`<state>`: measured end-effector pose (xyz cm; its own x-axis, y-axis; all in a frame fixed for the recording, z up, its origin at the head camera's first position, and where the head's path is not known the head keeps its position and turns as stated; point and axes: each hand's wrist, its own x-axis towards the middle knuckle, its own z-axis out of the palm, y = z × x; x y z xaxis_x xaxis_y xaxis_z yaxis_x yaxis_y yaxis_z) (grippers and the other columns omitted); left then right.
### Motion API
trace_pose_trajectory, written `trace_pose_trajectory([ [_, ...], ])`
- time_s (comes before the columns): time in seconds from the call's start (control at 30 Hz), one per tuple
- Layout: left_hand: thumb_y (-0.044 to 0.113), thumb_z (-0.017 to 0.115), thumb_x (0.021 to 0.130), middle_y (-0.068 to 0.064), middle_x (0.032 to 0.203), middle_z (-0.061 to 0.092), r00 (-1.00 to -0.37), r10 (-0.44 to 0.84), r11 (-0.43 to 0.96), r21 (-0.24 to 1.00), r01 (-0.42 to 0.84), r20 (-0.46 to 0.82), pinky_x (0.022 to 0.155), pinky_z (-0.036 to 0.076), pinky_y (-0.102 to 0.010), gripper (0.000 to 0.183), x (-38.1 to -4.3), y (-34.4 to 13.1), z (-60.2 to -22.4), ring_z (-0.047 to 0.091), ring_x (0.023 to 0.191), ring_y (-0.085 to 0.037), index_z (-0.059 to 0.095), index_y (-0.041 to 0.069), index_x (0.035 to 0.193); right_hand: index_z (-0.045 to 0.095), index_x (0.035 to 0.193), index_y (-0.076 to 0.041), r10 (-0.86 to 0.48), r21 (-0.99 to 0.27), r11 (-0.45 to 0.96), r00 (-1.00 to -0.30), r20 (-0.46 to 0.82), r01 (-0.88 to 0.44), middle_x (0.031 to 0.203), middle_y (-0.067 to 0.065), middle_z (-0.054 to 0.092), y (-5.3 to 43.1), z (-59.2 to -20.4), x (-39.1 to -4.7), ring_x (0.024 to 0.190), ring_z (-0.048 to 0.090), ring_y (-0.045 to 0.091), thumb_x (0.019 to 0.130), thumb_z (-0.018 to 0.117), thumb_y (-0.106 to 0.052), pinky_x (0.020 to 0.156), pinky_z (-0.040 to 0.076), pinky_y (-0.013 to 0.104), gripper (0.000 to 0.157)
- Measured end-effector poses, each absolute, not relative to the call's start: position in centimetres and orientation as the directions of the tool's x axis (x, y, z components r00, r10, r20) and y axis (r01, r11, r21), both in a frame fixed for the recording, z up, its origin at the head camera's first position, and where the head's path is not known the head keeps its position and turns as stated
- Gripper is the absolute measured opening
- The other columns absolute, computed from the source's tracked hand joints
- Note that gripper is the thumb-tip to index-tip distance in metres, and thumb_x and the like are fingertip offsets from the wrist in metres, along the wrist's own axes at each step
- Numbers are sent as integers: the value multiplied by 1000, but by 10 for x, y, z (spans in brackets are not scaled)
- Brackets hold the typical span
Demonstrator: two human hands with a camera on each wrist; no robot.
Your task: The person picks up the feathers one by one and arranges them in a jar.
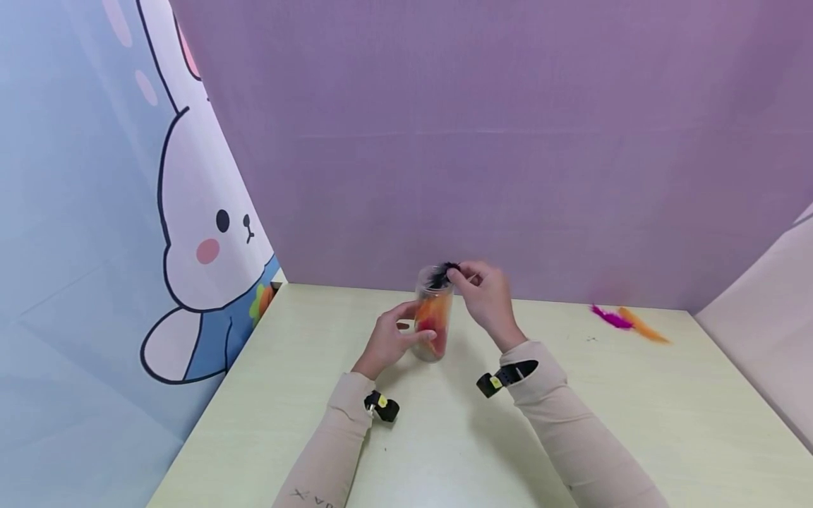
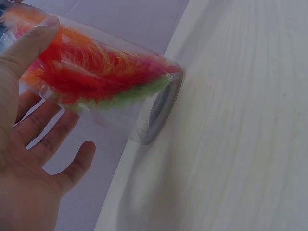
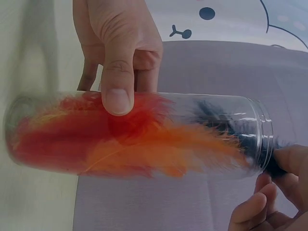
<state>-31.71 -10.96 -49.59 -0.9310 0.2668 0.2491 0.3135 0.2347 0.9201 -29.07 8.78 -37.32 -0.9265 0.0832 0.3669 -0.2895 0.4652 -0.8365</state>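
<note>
A tall clear plastic jar [image 1: 434, 317] stands on the table, holding red, orange and green feathers [image 2: 96, 72]. My left hand [image 1: 389, 341] grips the jar around its middle, thumb on the near side and fingers behind. At the jar's mouth, my right hand [image 1: 484, 296] pinches a black feather [image 1: 440, 276] between thumb and fingers. Part of that feather reaches down inside the jar, and its upper end is at my fingertips. In the right wrist view the orange feather [image 3: 173, 147] lies against the wall below the dark one.
A magenta feather [image 1: 612, 317] and an orange feather [image 1: 644, 327] lie on the pale table [image 1: 635, 409] to the right. Behind the table hangs a purple cloth [image 1: 508, 141]. On the left is a blue curtain [image 1: 76, 282] with a cartoon rabbit.
</note>
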Motion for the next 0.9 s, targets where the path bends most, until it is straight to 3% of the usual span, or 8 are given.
trace_pose_trajectory([
  [0.2,29,89,80,-4,130,70,-935,262,226,926,301,240,104,52,-52,64,-318,-108,-496,62,123,-24,63,24,139,78,112,-10,49,-848,458,-945,324,-267,100,11,68,88,-373,-289,79,56,23,98,70,-27,60,48,27,24],
  [0.5,37,87,81,0,131,70,-931,279,248,920,304,233,103,52,-52,63,-318,-109,-496,62,124,-22,63,26,139,77,110,-13,60,-856,448,-947,315,-257,90,9,69,90,-374,-291,77,58,22,98,69,-29,59,47,27,21],
  [0.73,36,88,81,0,131,70,-928,283,242,918,315,244,102,52,-53,64,-319,-109,-497,62,124,-22,63,26,139,77,112,-11,62,-857,438,-942,331,-272,96,9,71,92,-377,-290,77,56,20,101,64,-27,57,45,26,23],
  [0.9,33,87,82,-2,132,70,-924,286,237,916,324,252,103,52,-54,63,-318,-108,-496,62,125,-23,63,24,139,74,116,-9,109,-872,422,-940,322,-250,90,6,67,102,-387,-290,73,55,19,103,62,-30,58,46,26,27],
])
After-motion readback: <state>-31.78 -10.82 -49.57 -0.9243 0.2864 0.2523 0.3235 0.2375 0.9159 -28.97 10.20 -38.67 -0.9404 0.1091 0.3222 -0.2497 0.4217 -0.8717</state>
